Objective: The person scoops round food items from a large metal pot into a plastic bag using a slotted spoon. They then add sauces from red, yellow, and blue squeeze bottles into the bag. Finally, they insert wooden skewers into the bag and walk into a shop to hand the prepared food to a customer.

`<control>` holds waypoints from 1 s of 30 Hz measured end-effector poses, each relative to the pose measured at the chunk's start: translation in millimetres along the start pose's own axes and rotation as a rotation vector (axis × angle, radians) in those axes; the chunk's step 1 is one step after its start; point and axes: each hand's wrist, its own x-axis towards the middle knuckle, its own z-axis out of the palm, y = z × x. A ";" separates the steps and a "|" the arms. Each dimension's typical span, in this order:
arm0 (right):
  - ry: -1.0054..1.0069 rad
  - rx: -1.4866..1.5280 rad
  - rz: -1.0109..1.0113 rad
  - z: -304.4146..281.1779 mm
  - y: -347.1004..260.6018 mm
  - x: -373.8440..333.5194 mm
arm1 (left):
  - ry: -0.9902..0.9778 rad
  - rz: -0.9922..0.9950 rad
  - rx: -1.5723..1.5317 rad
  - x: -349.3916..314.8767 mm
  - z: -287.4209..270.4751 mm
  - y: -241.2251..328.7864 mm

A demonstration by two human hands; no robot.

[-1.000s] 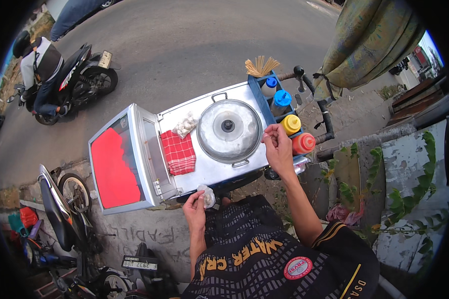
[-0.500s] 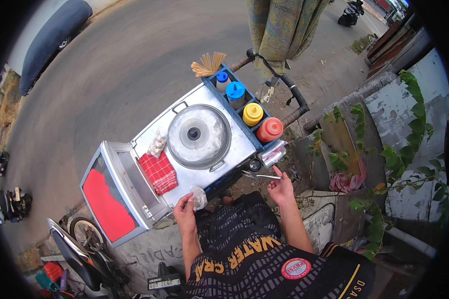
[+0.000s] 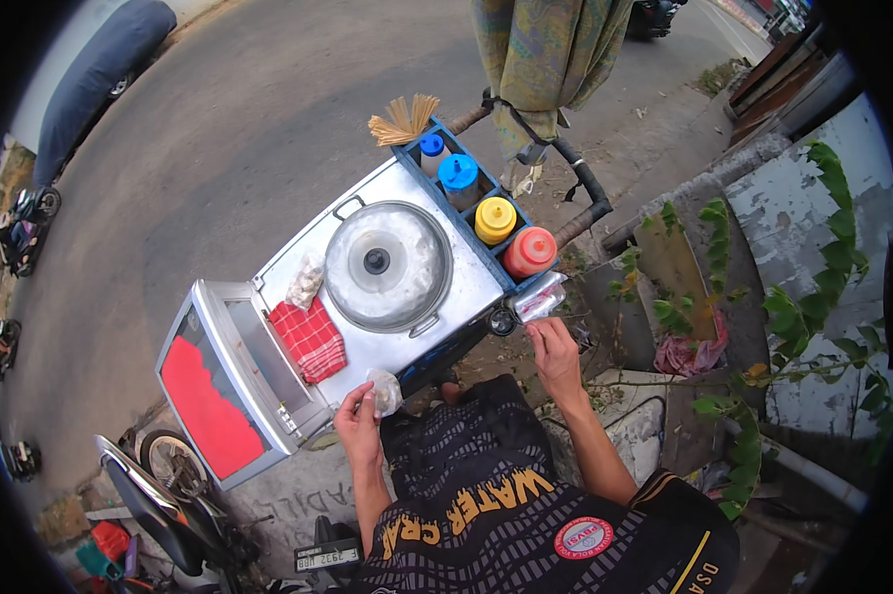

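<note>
My left hand (image 3: 358, 424) is closed on the edge of a small clear plastic bag (image 3: 384, 392) with pale contents, just off the cart's near edge. My right hand (image 3: 555, 358) has its fingers drawn together at the lower edge of a packet of clear plastic (image 3: 540, 297) on the cart's right corner. What is between those fingertips is too small to make out. Beside them sits a dark round cup (image 3: 502, 321). A lidded metal pot (image 3: 413, 238) stands on the cart's silver top (image 3: 478, 280), with a red checked cloth (image 3: 309, 341) and a bag of pale pieces (image 3: 305, 284) to its left.
A blue rack (image 3: 494, 260) along the cart's right end holds several squeeze bottles and thin wooden skewers (image 3: 404, 121). A glass-fronted case (image 3: 209, 396) forms the left end. Beyond lies the road (image 3: 239, 129); a motorcycle (image 3: 169, 495) stands at lower left.
My right hand has closed its fingers and moved up toward the plastic packet. The fork that was at its fingers is no longer visible. My left hand keeps its hold on the bag.
</note>
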 end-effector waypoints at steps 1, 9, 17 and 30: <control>-0.054 0.014 -0.013 1.5 2.1 3.5 | -0.001 0.004 0.002 -0.3 0.2 1.9; -0.364 0.033 -0.115 19.3 41.2 30.0 | 0.030 0.057 -0.028 -4.6 1.5 2.3; -0.069 0.156 0.121 33.3 31.6 14.3 | 0.073 0.063 -0.039 -9.7 1.0 2.2; 0.176 0.291 0.491 68.5 54.2 -9.3 | 0.072 0.055 -0.061 -7.0 9.7 0.6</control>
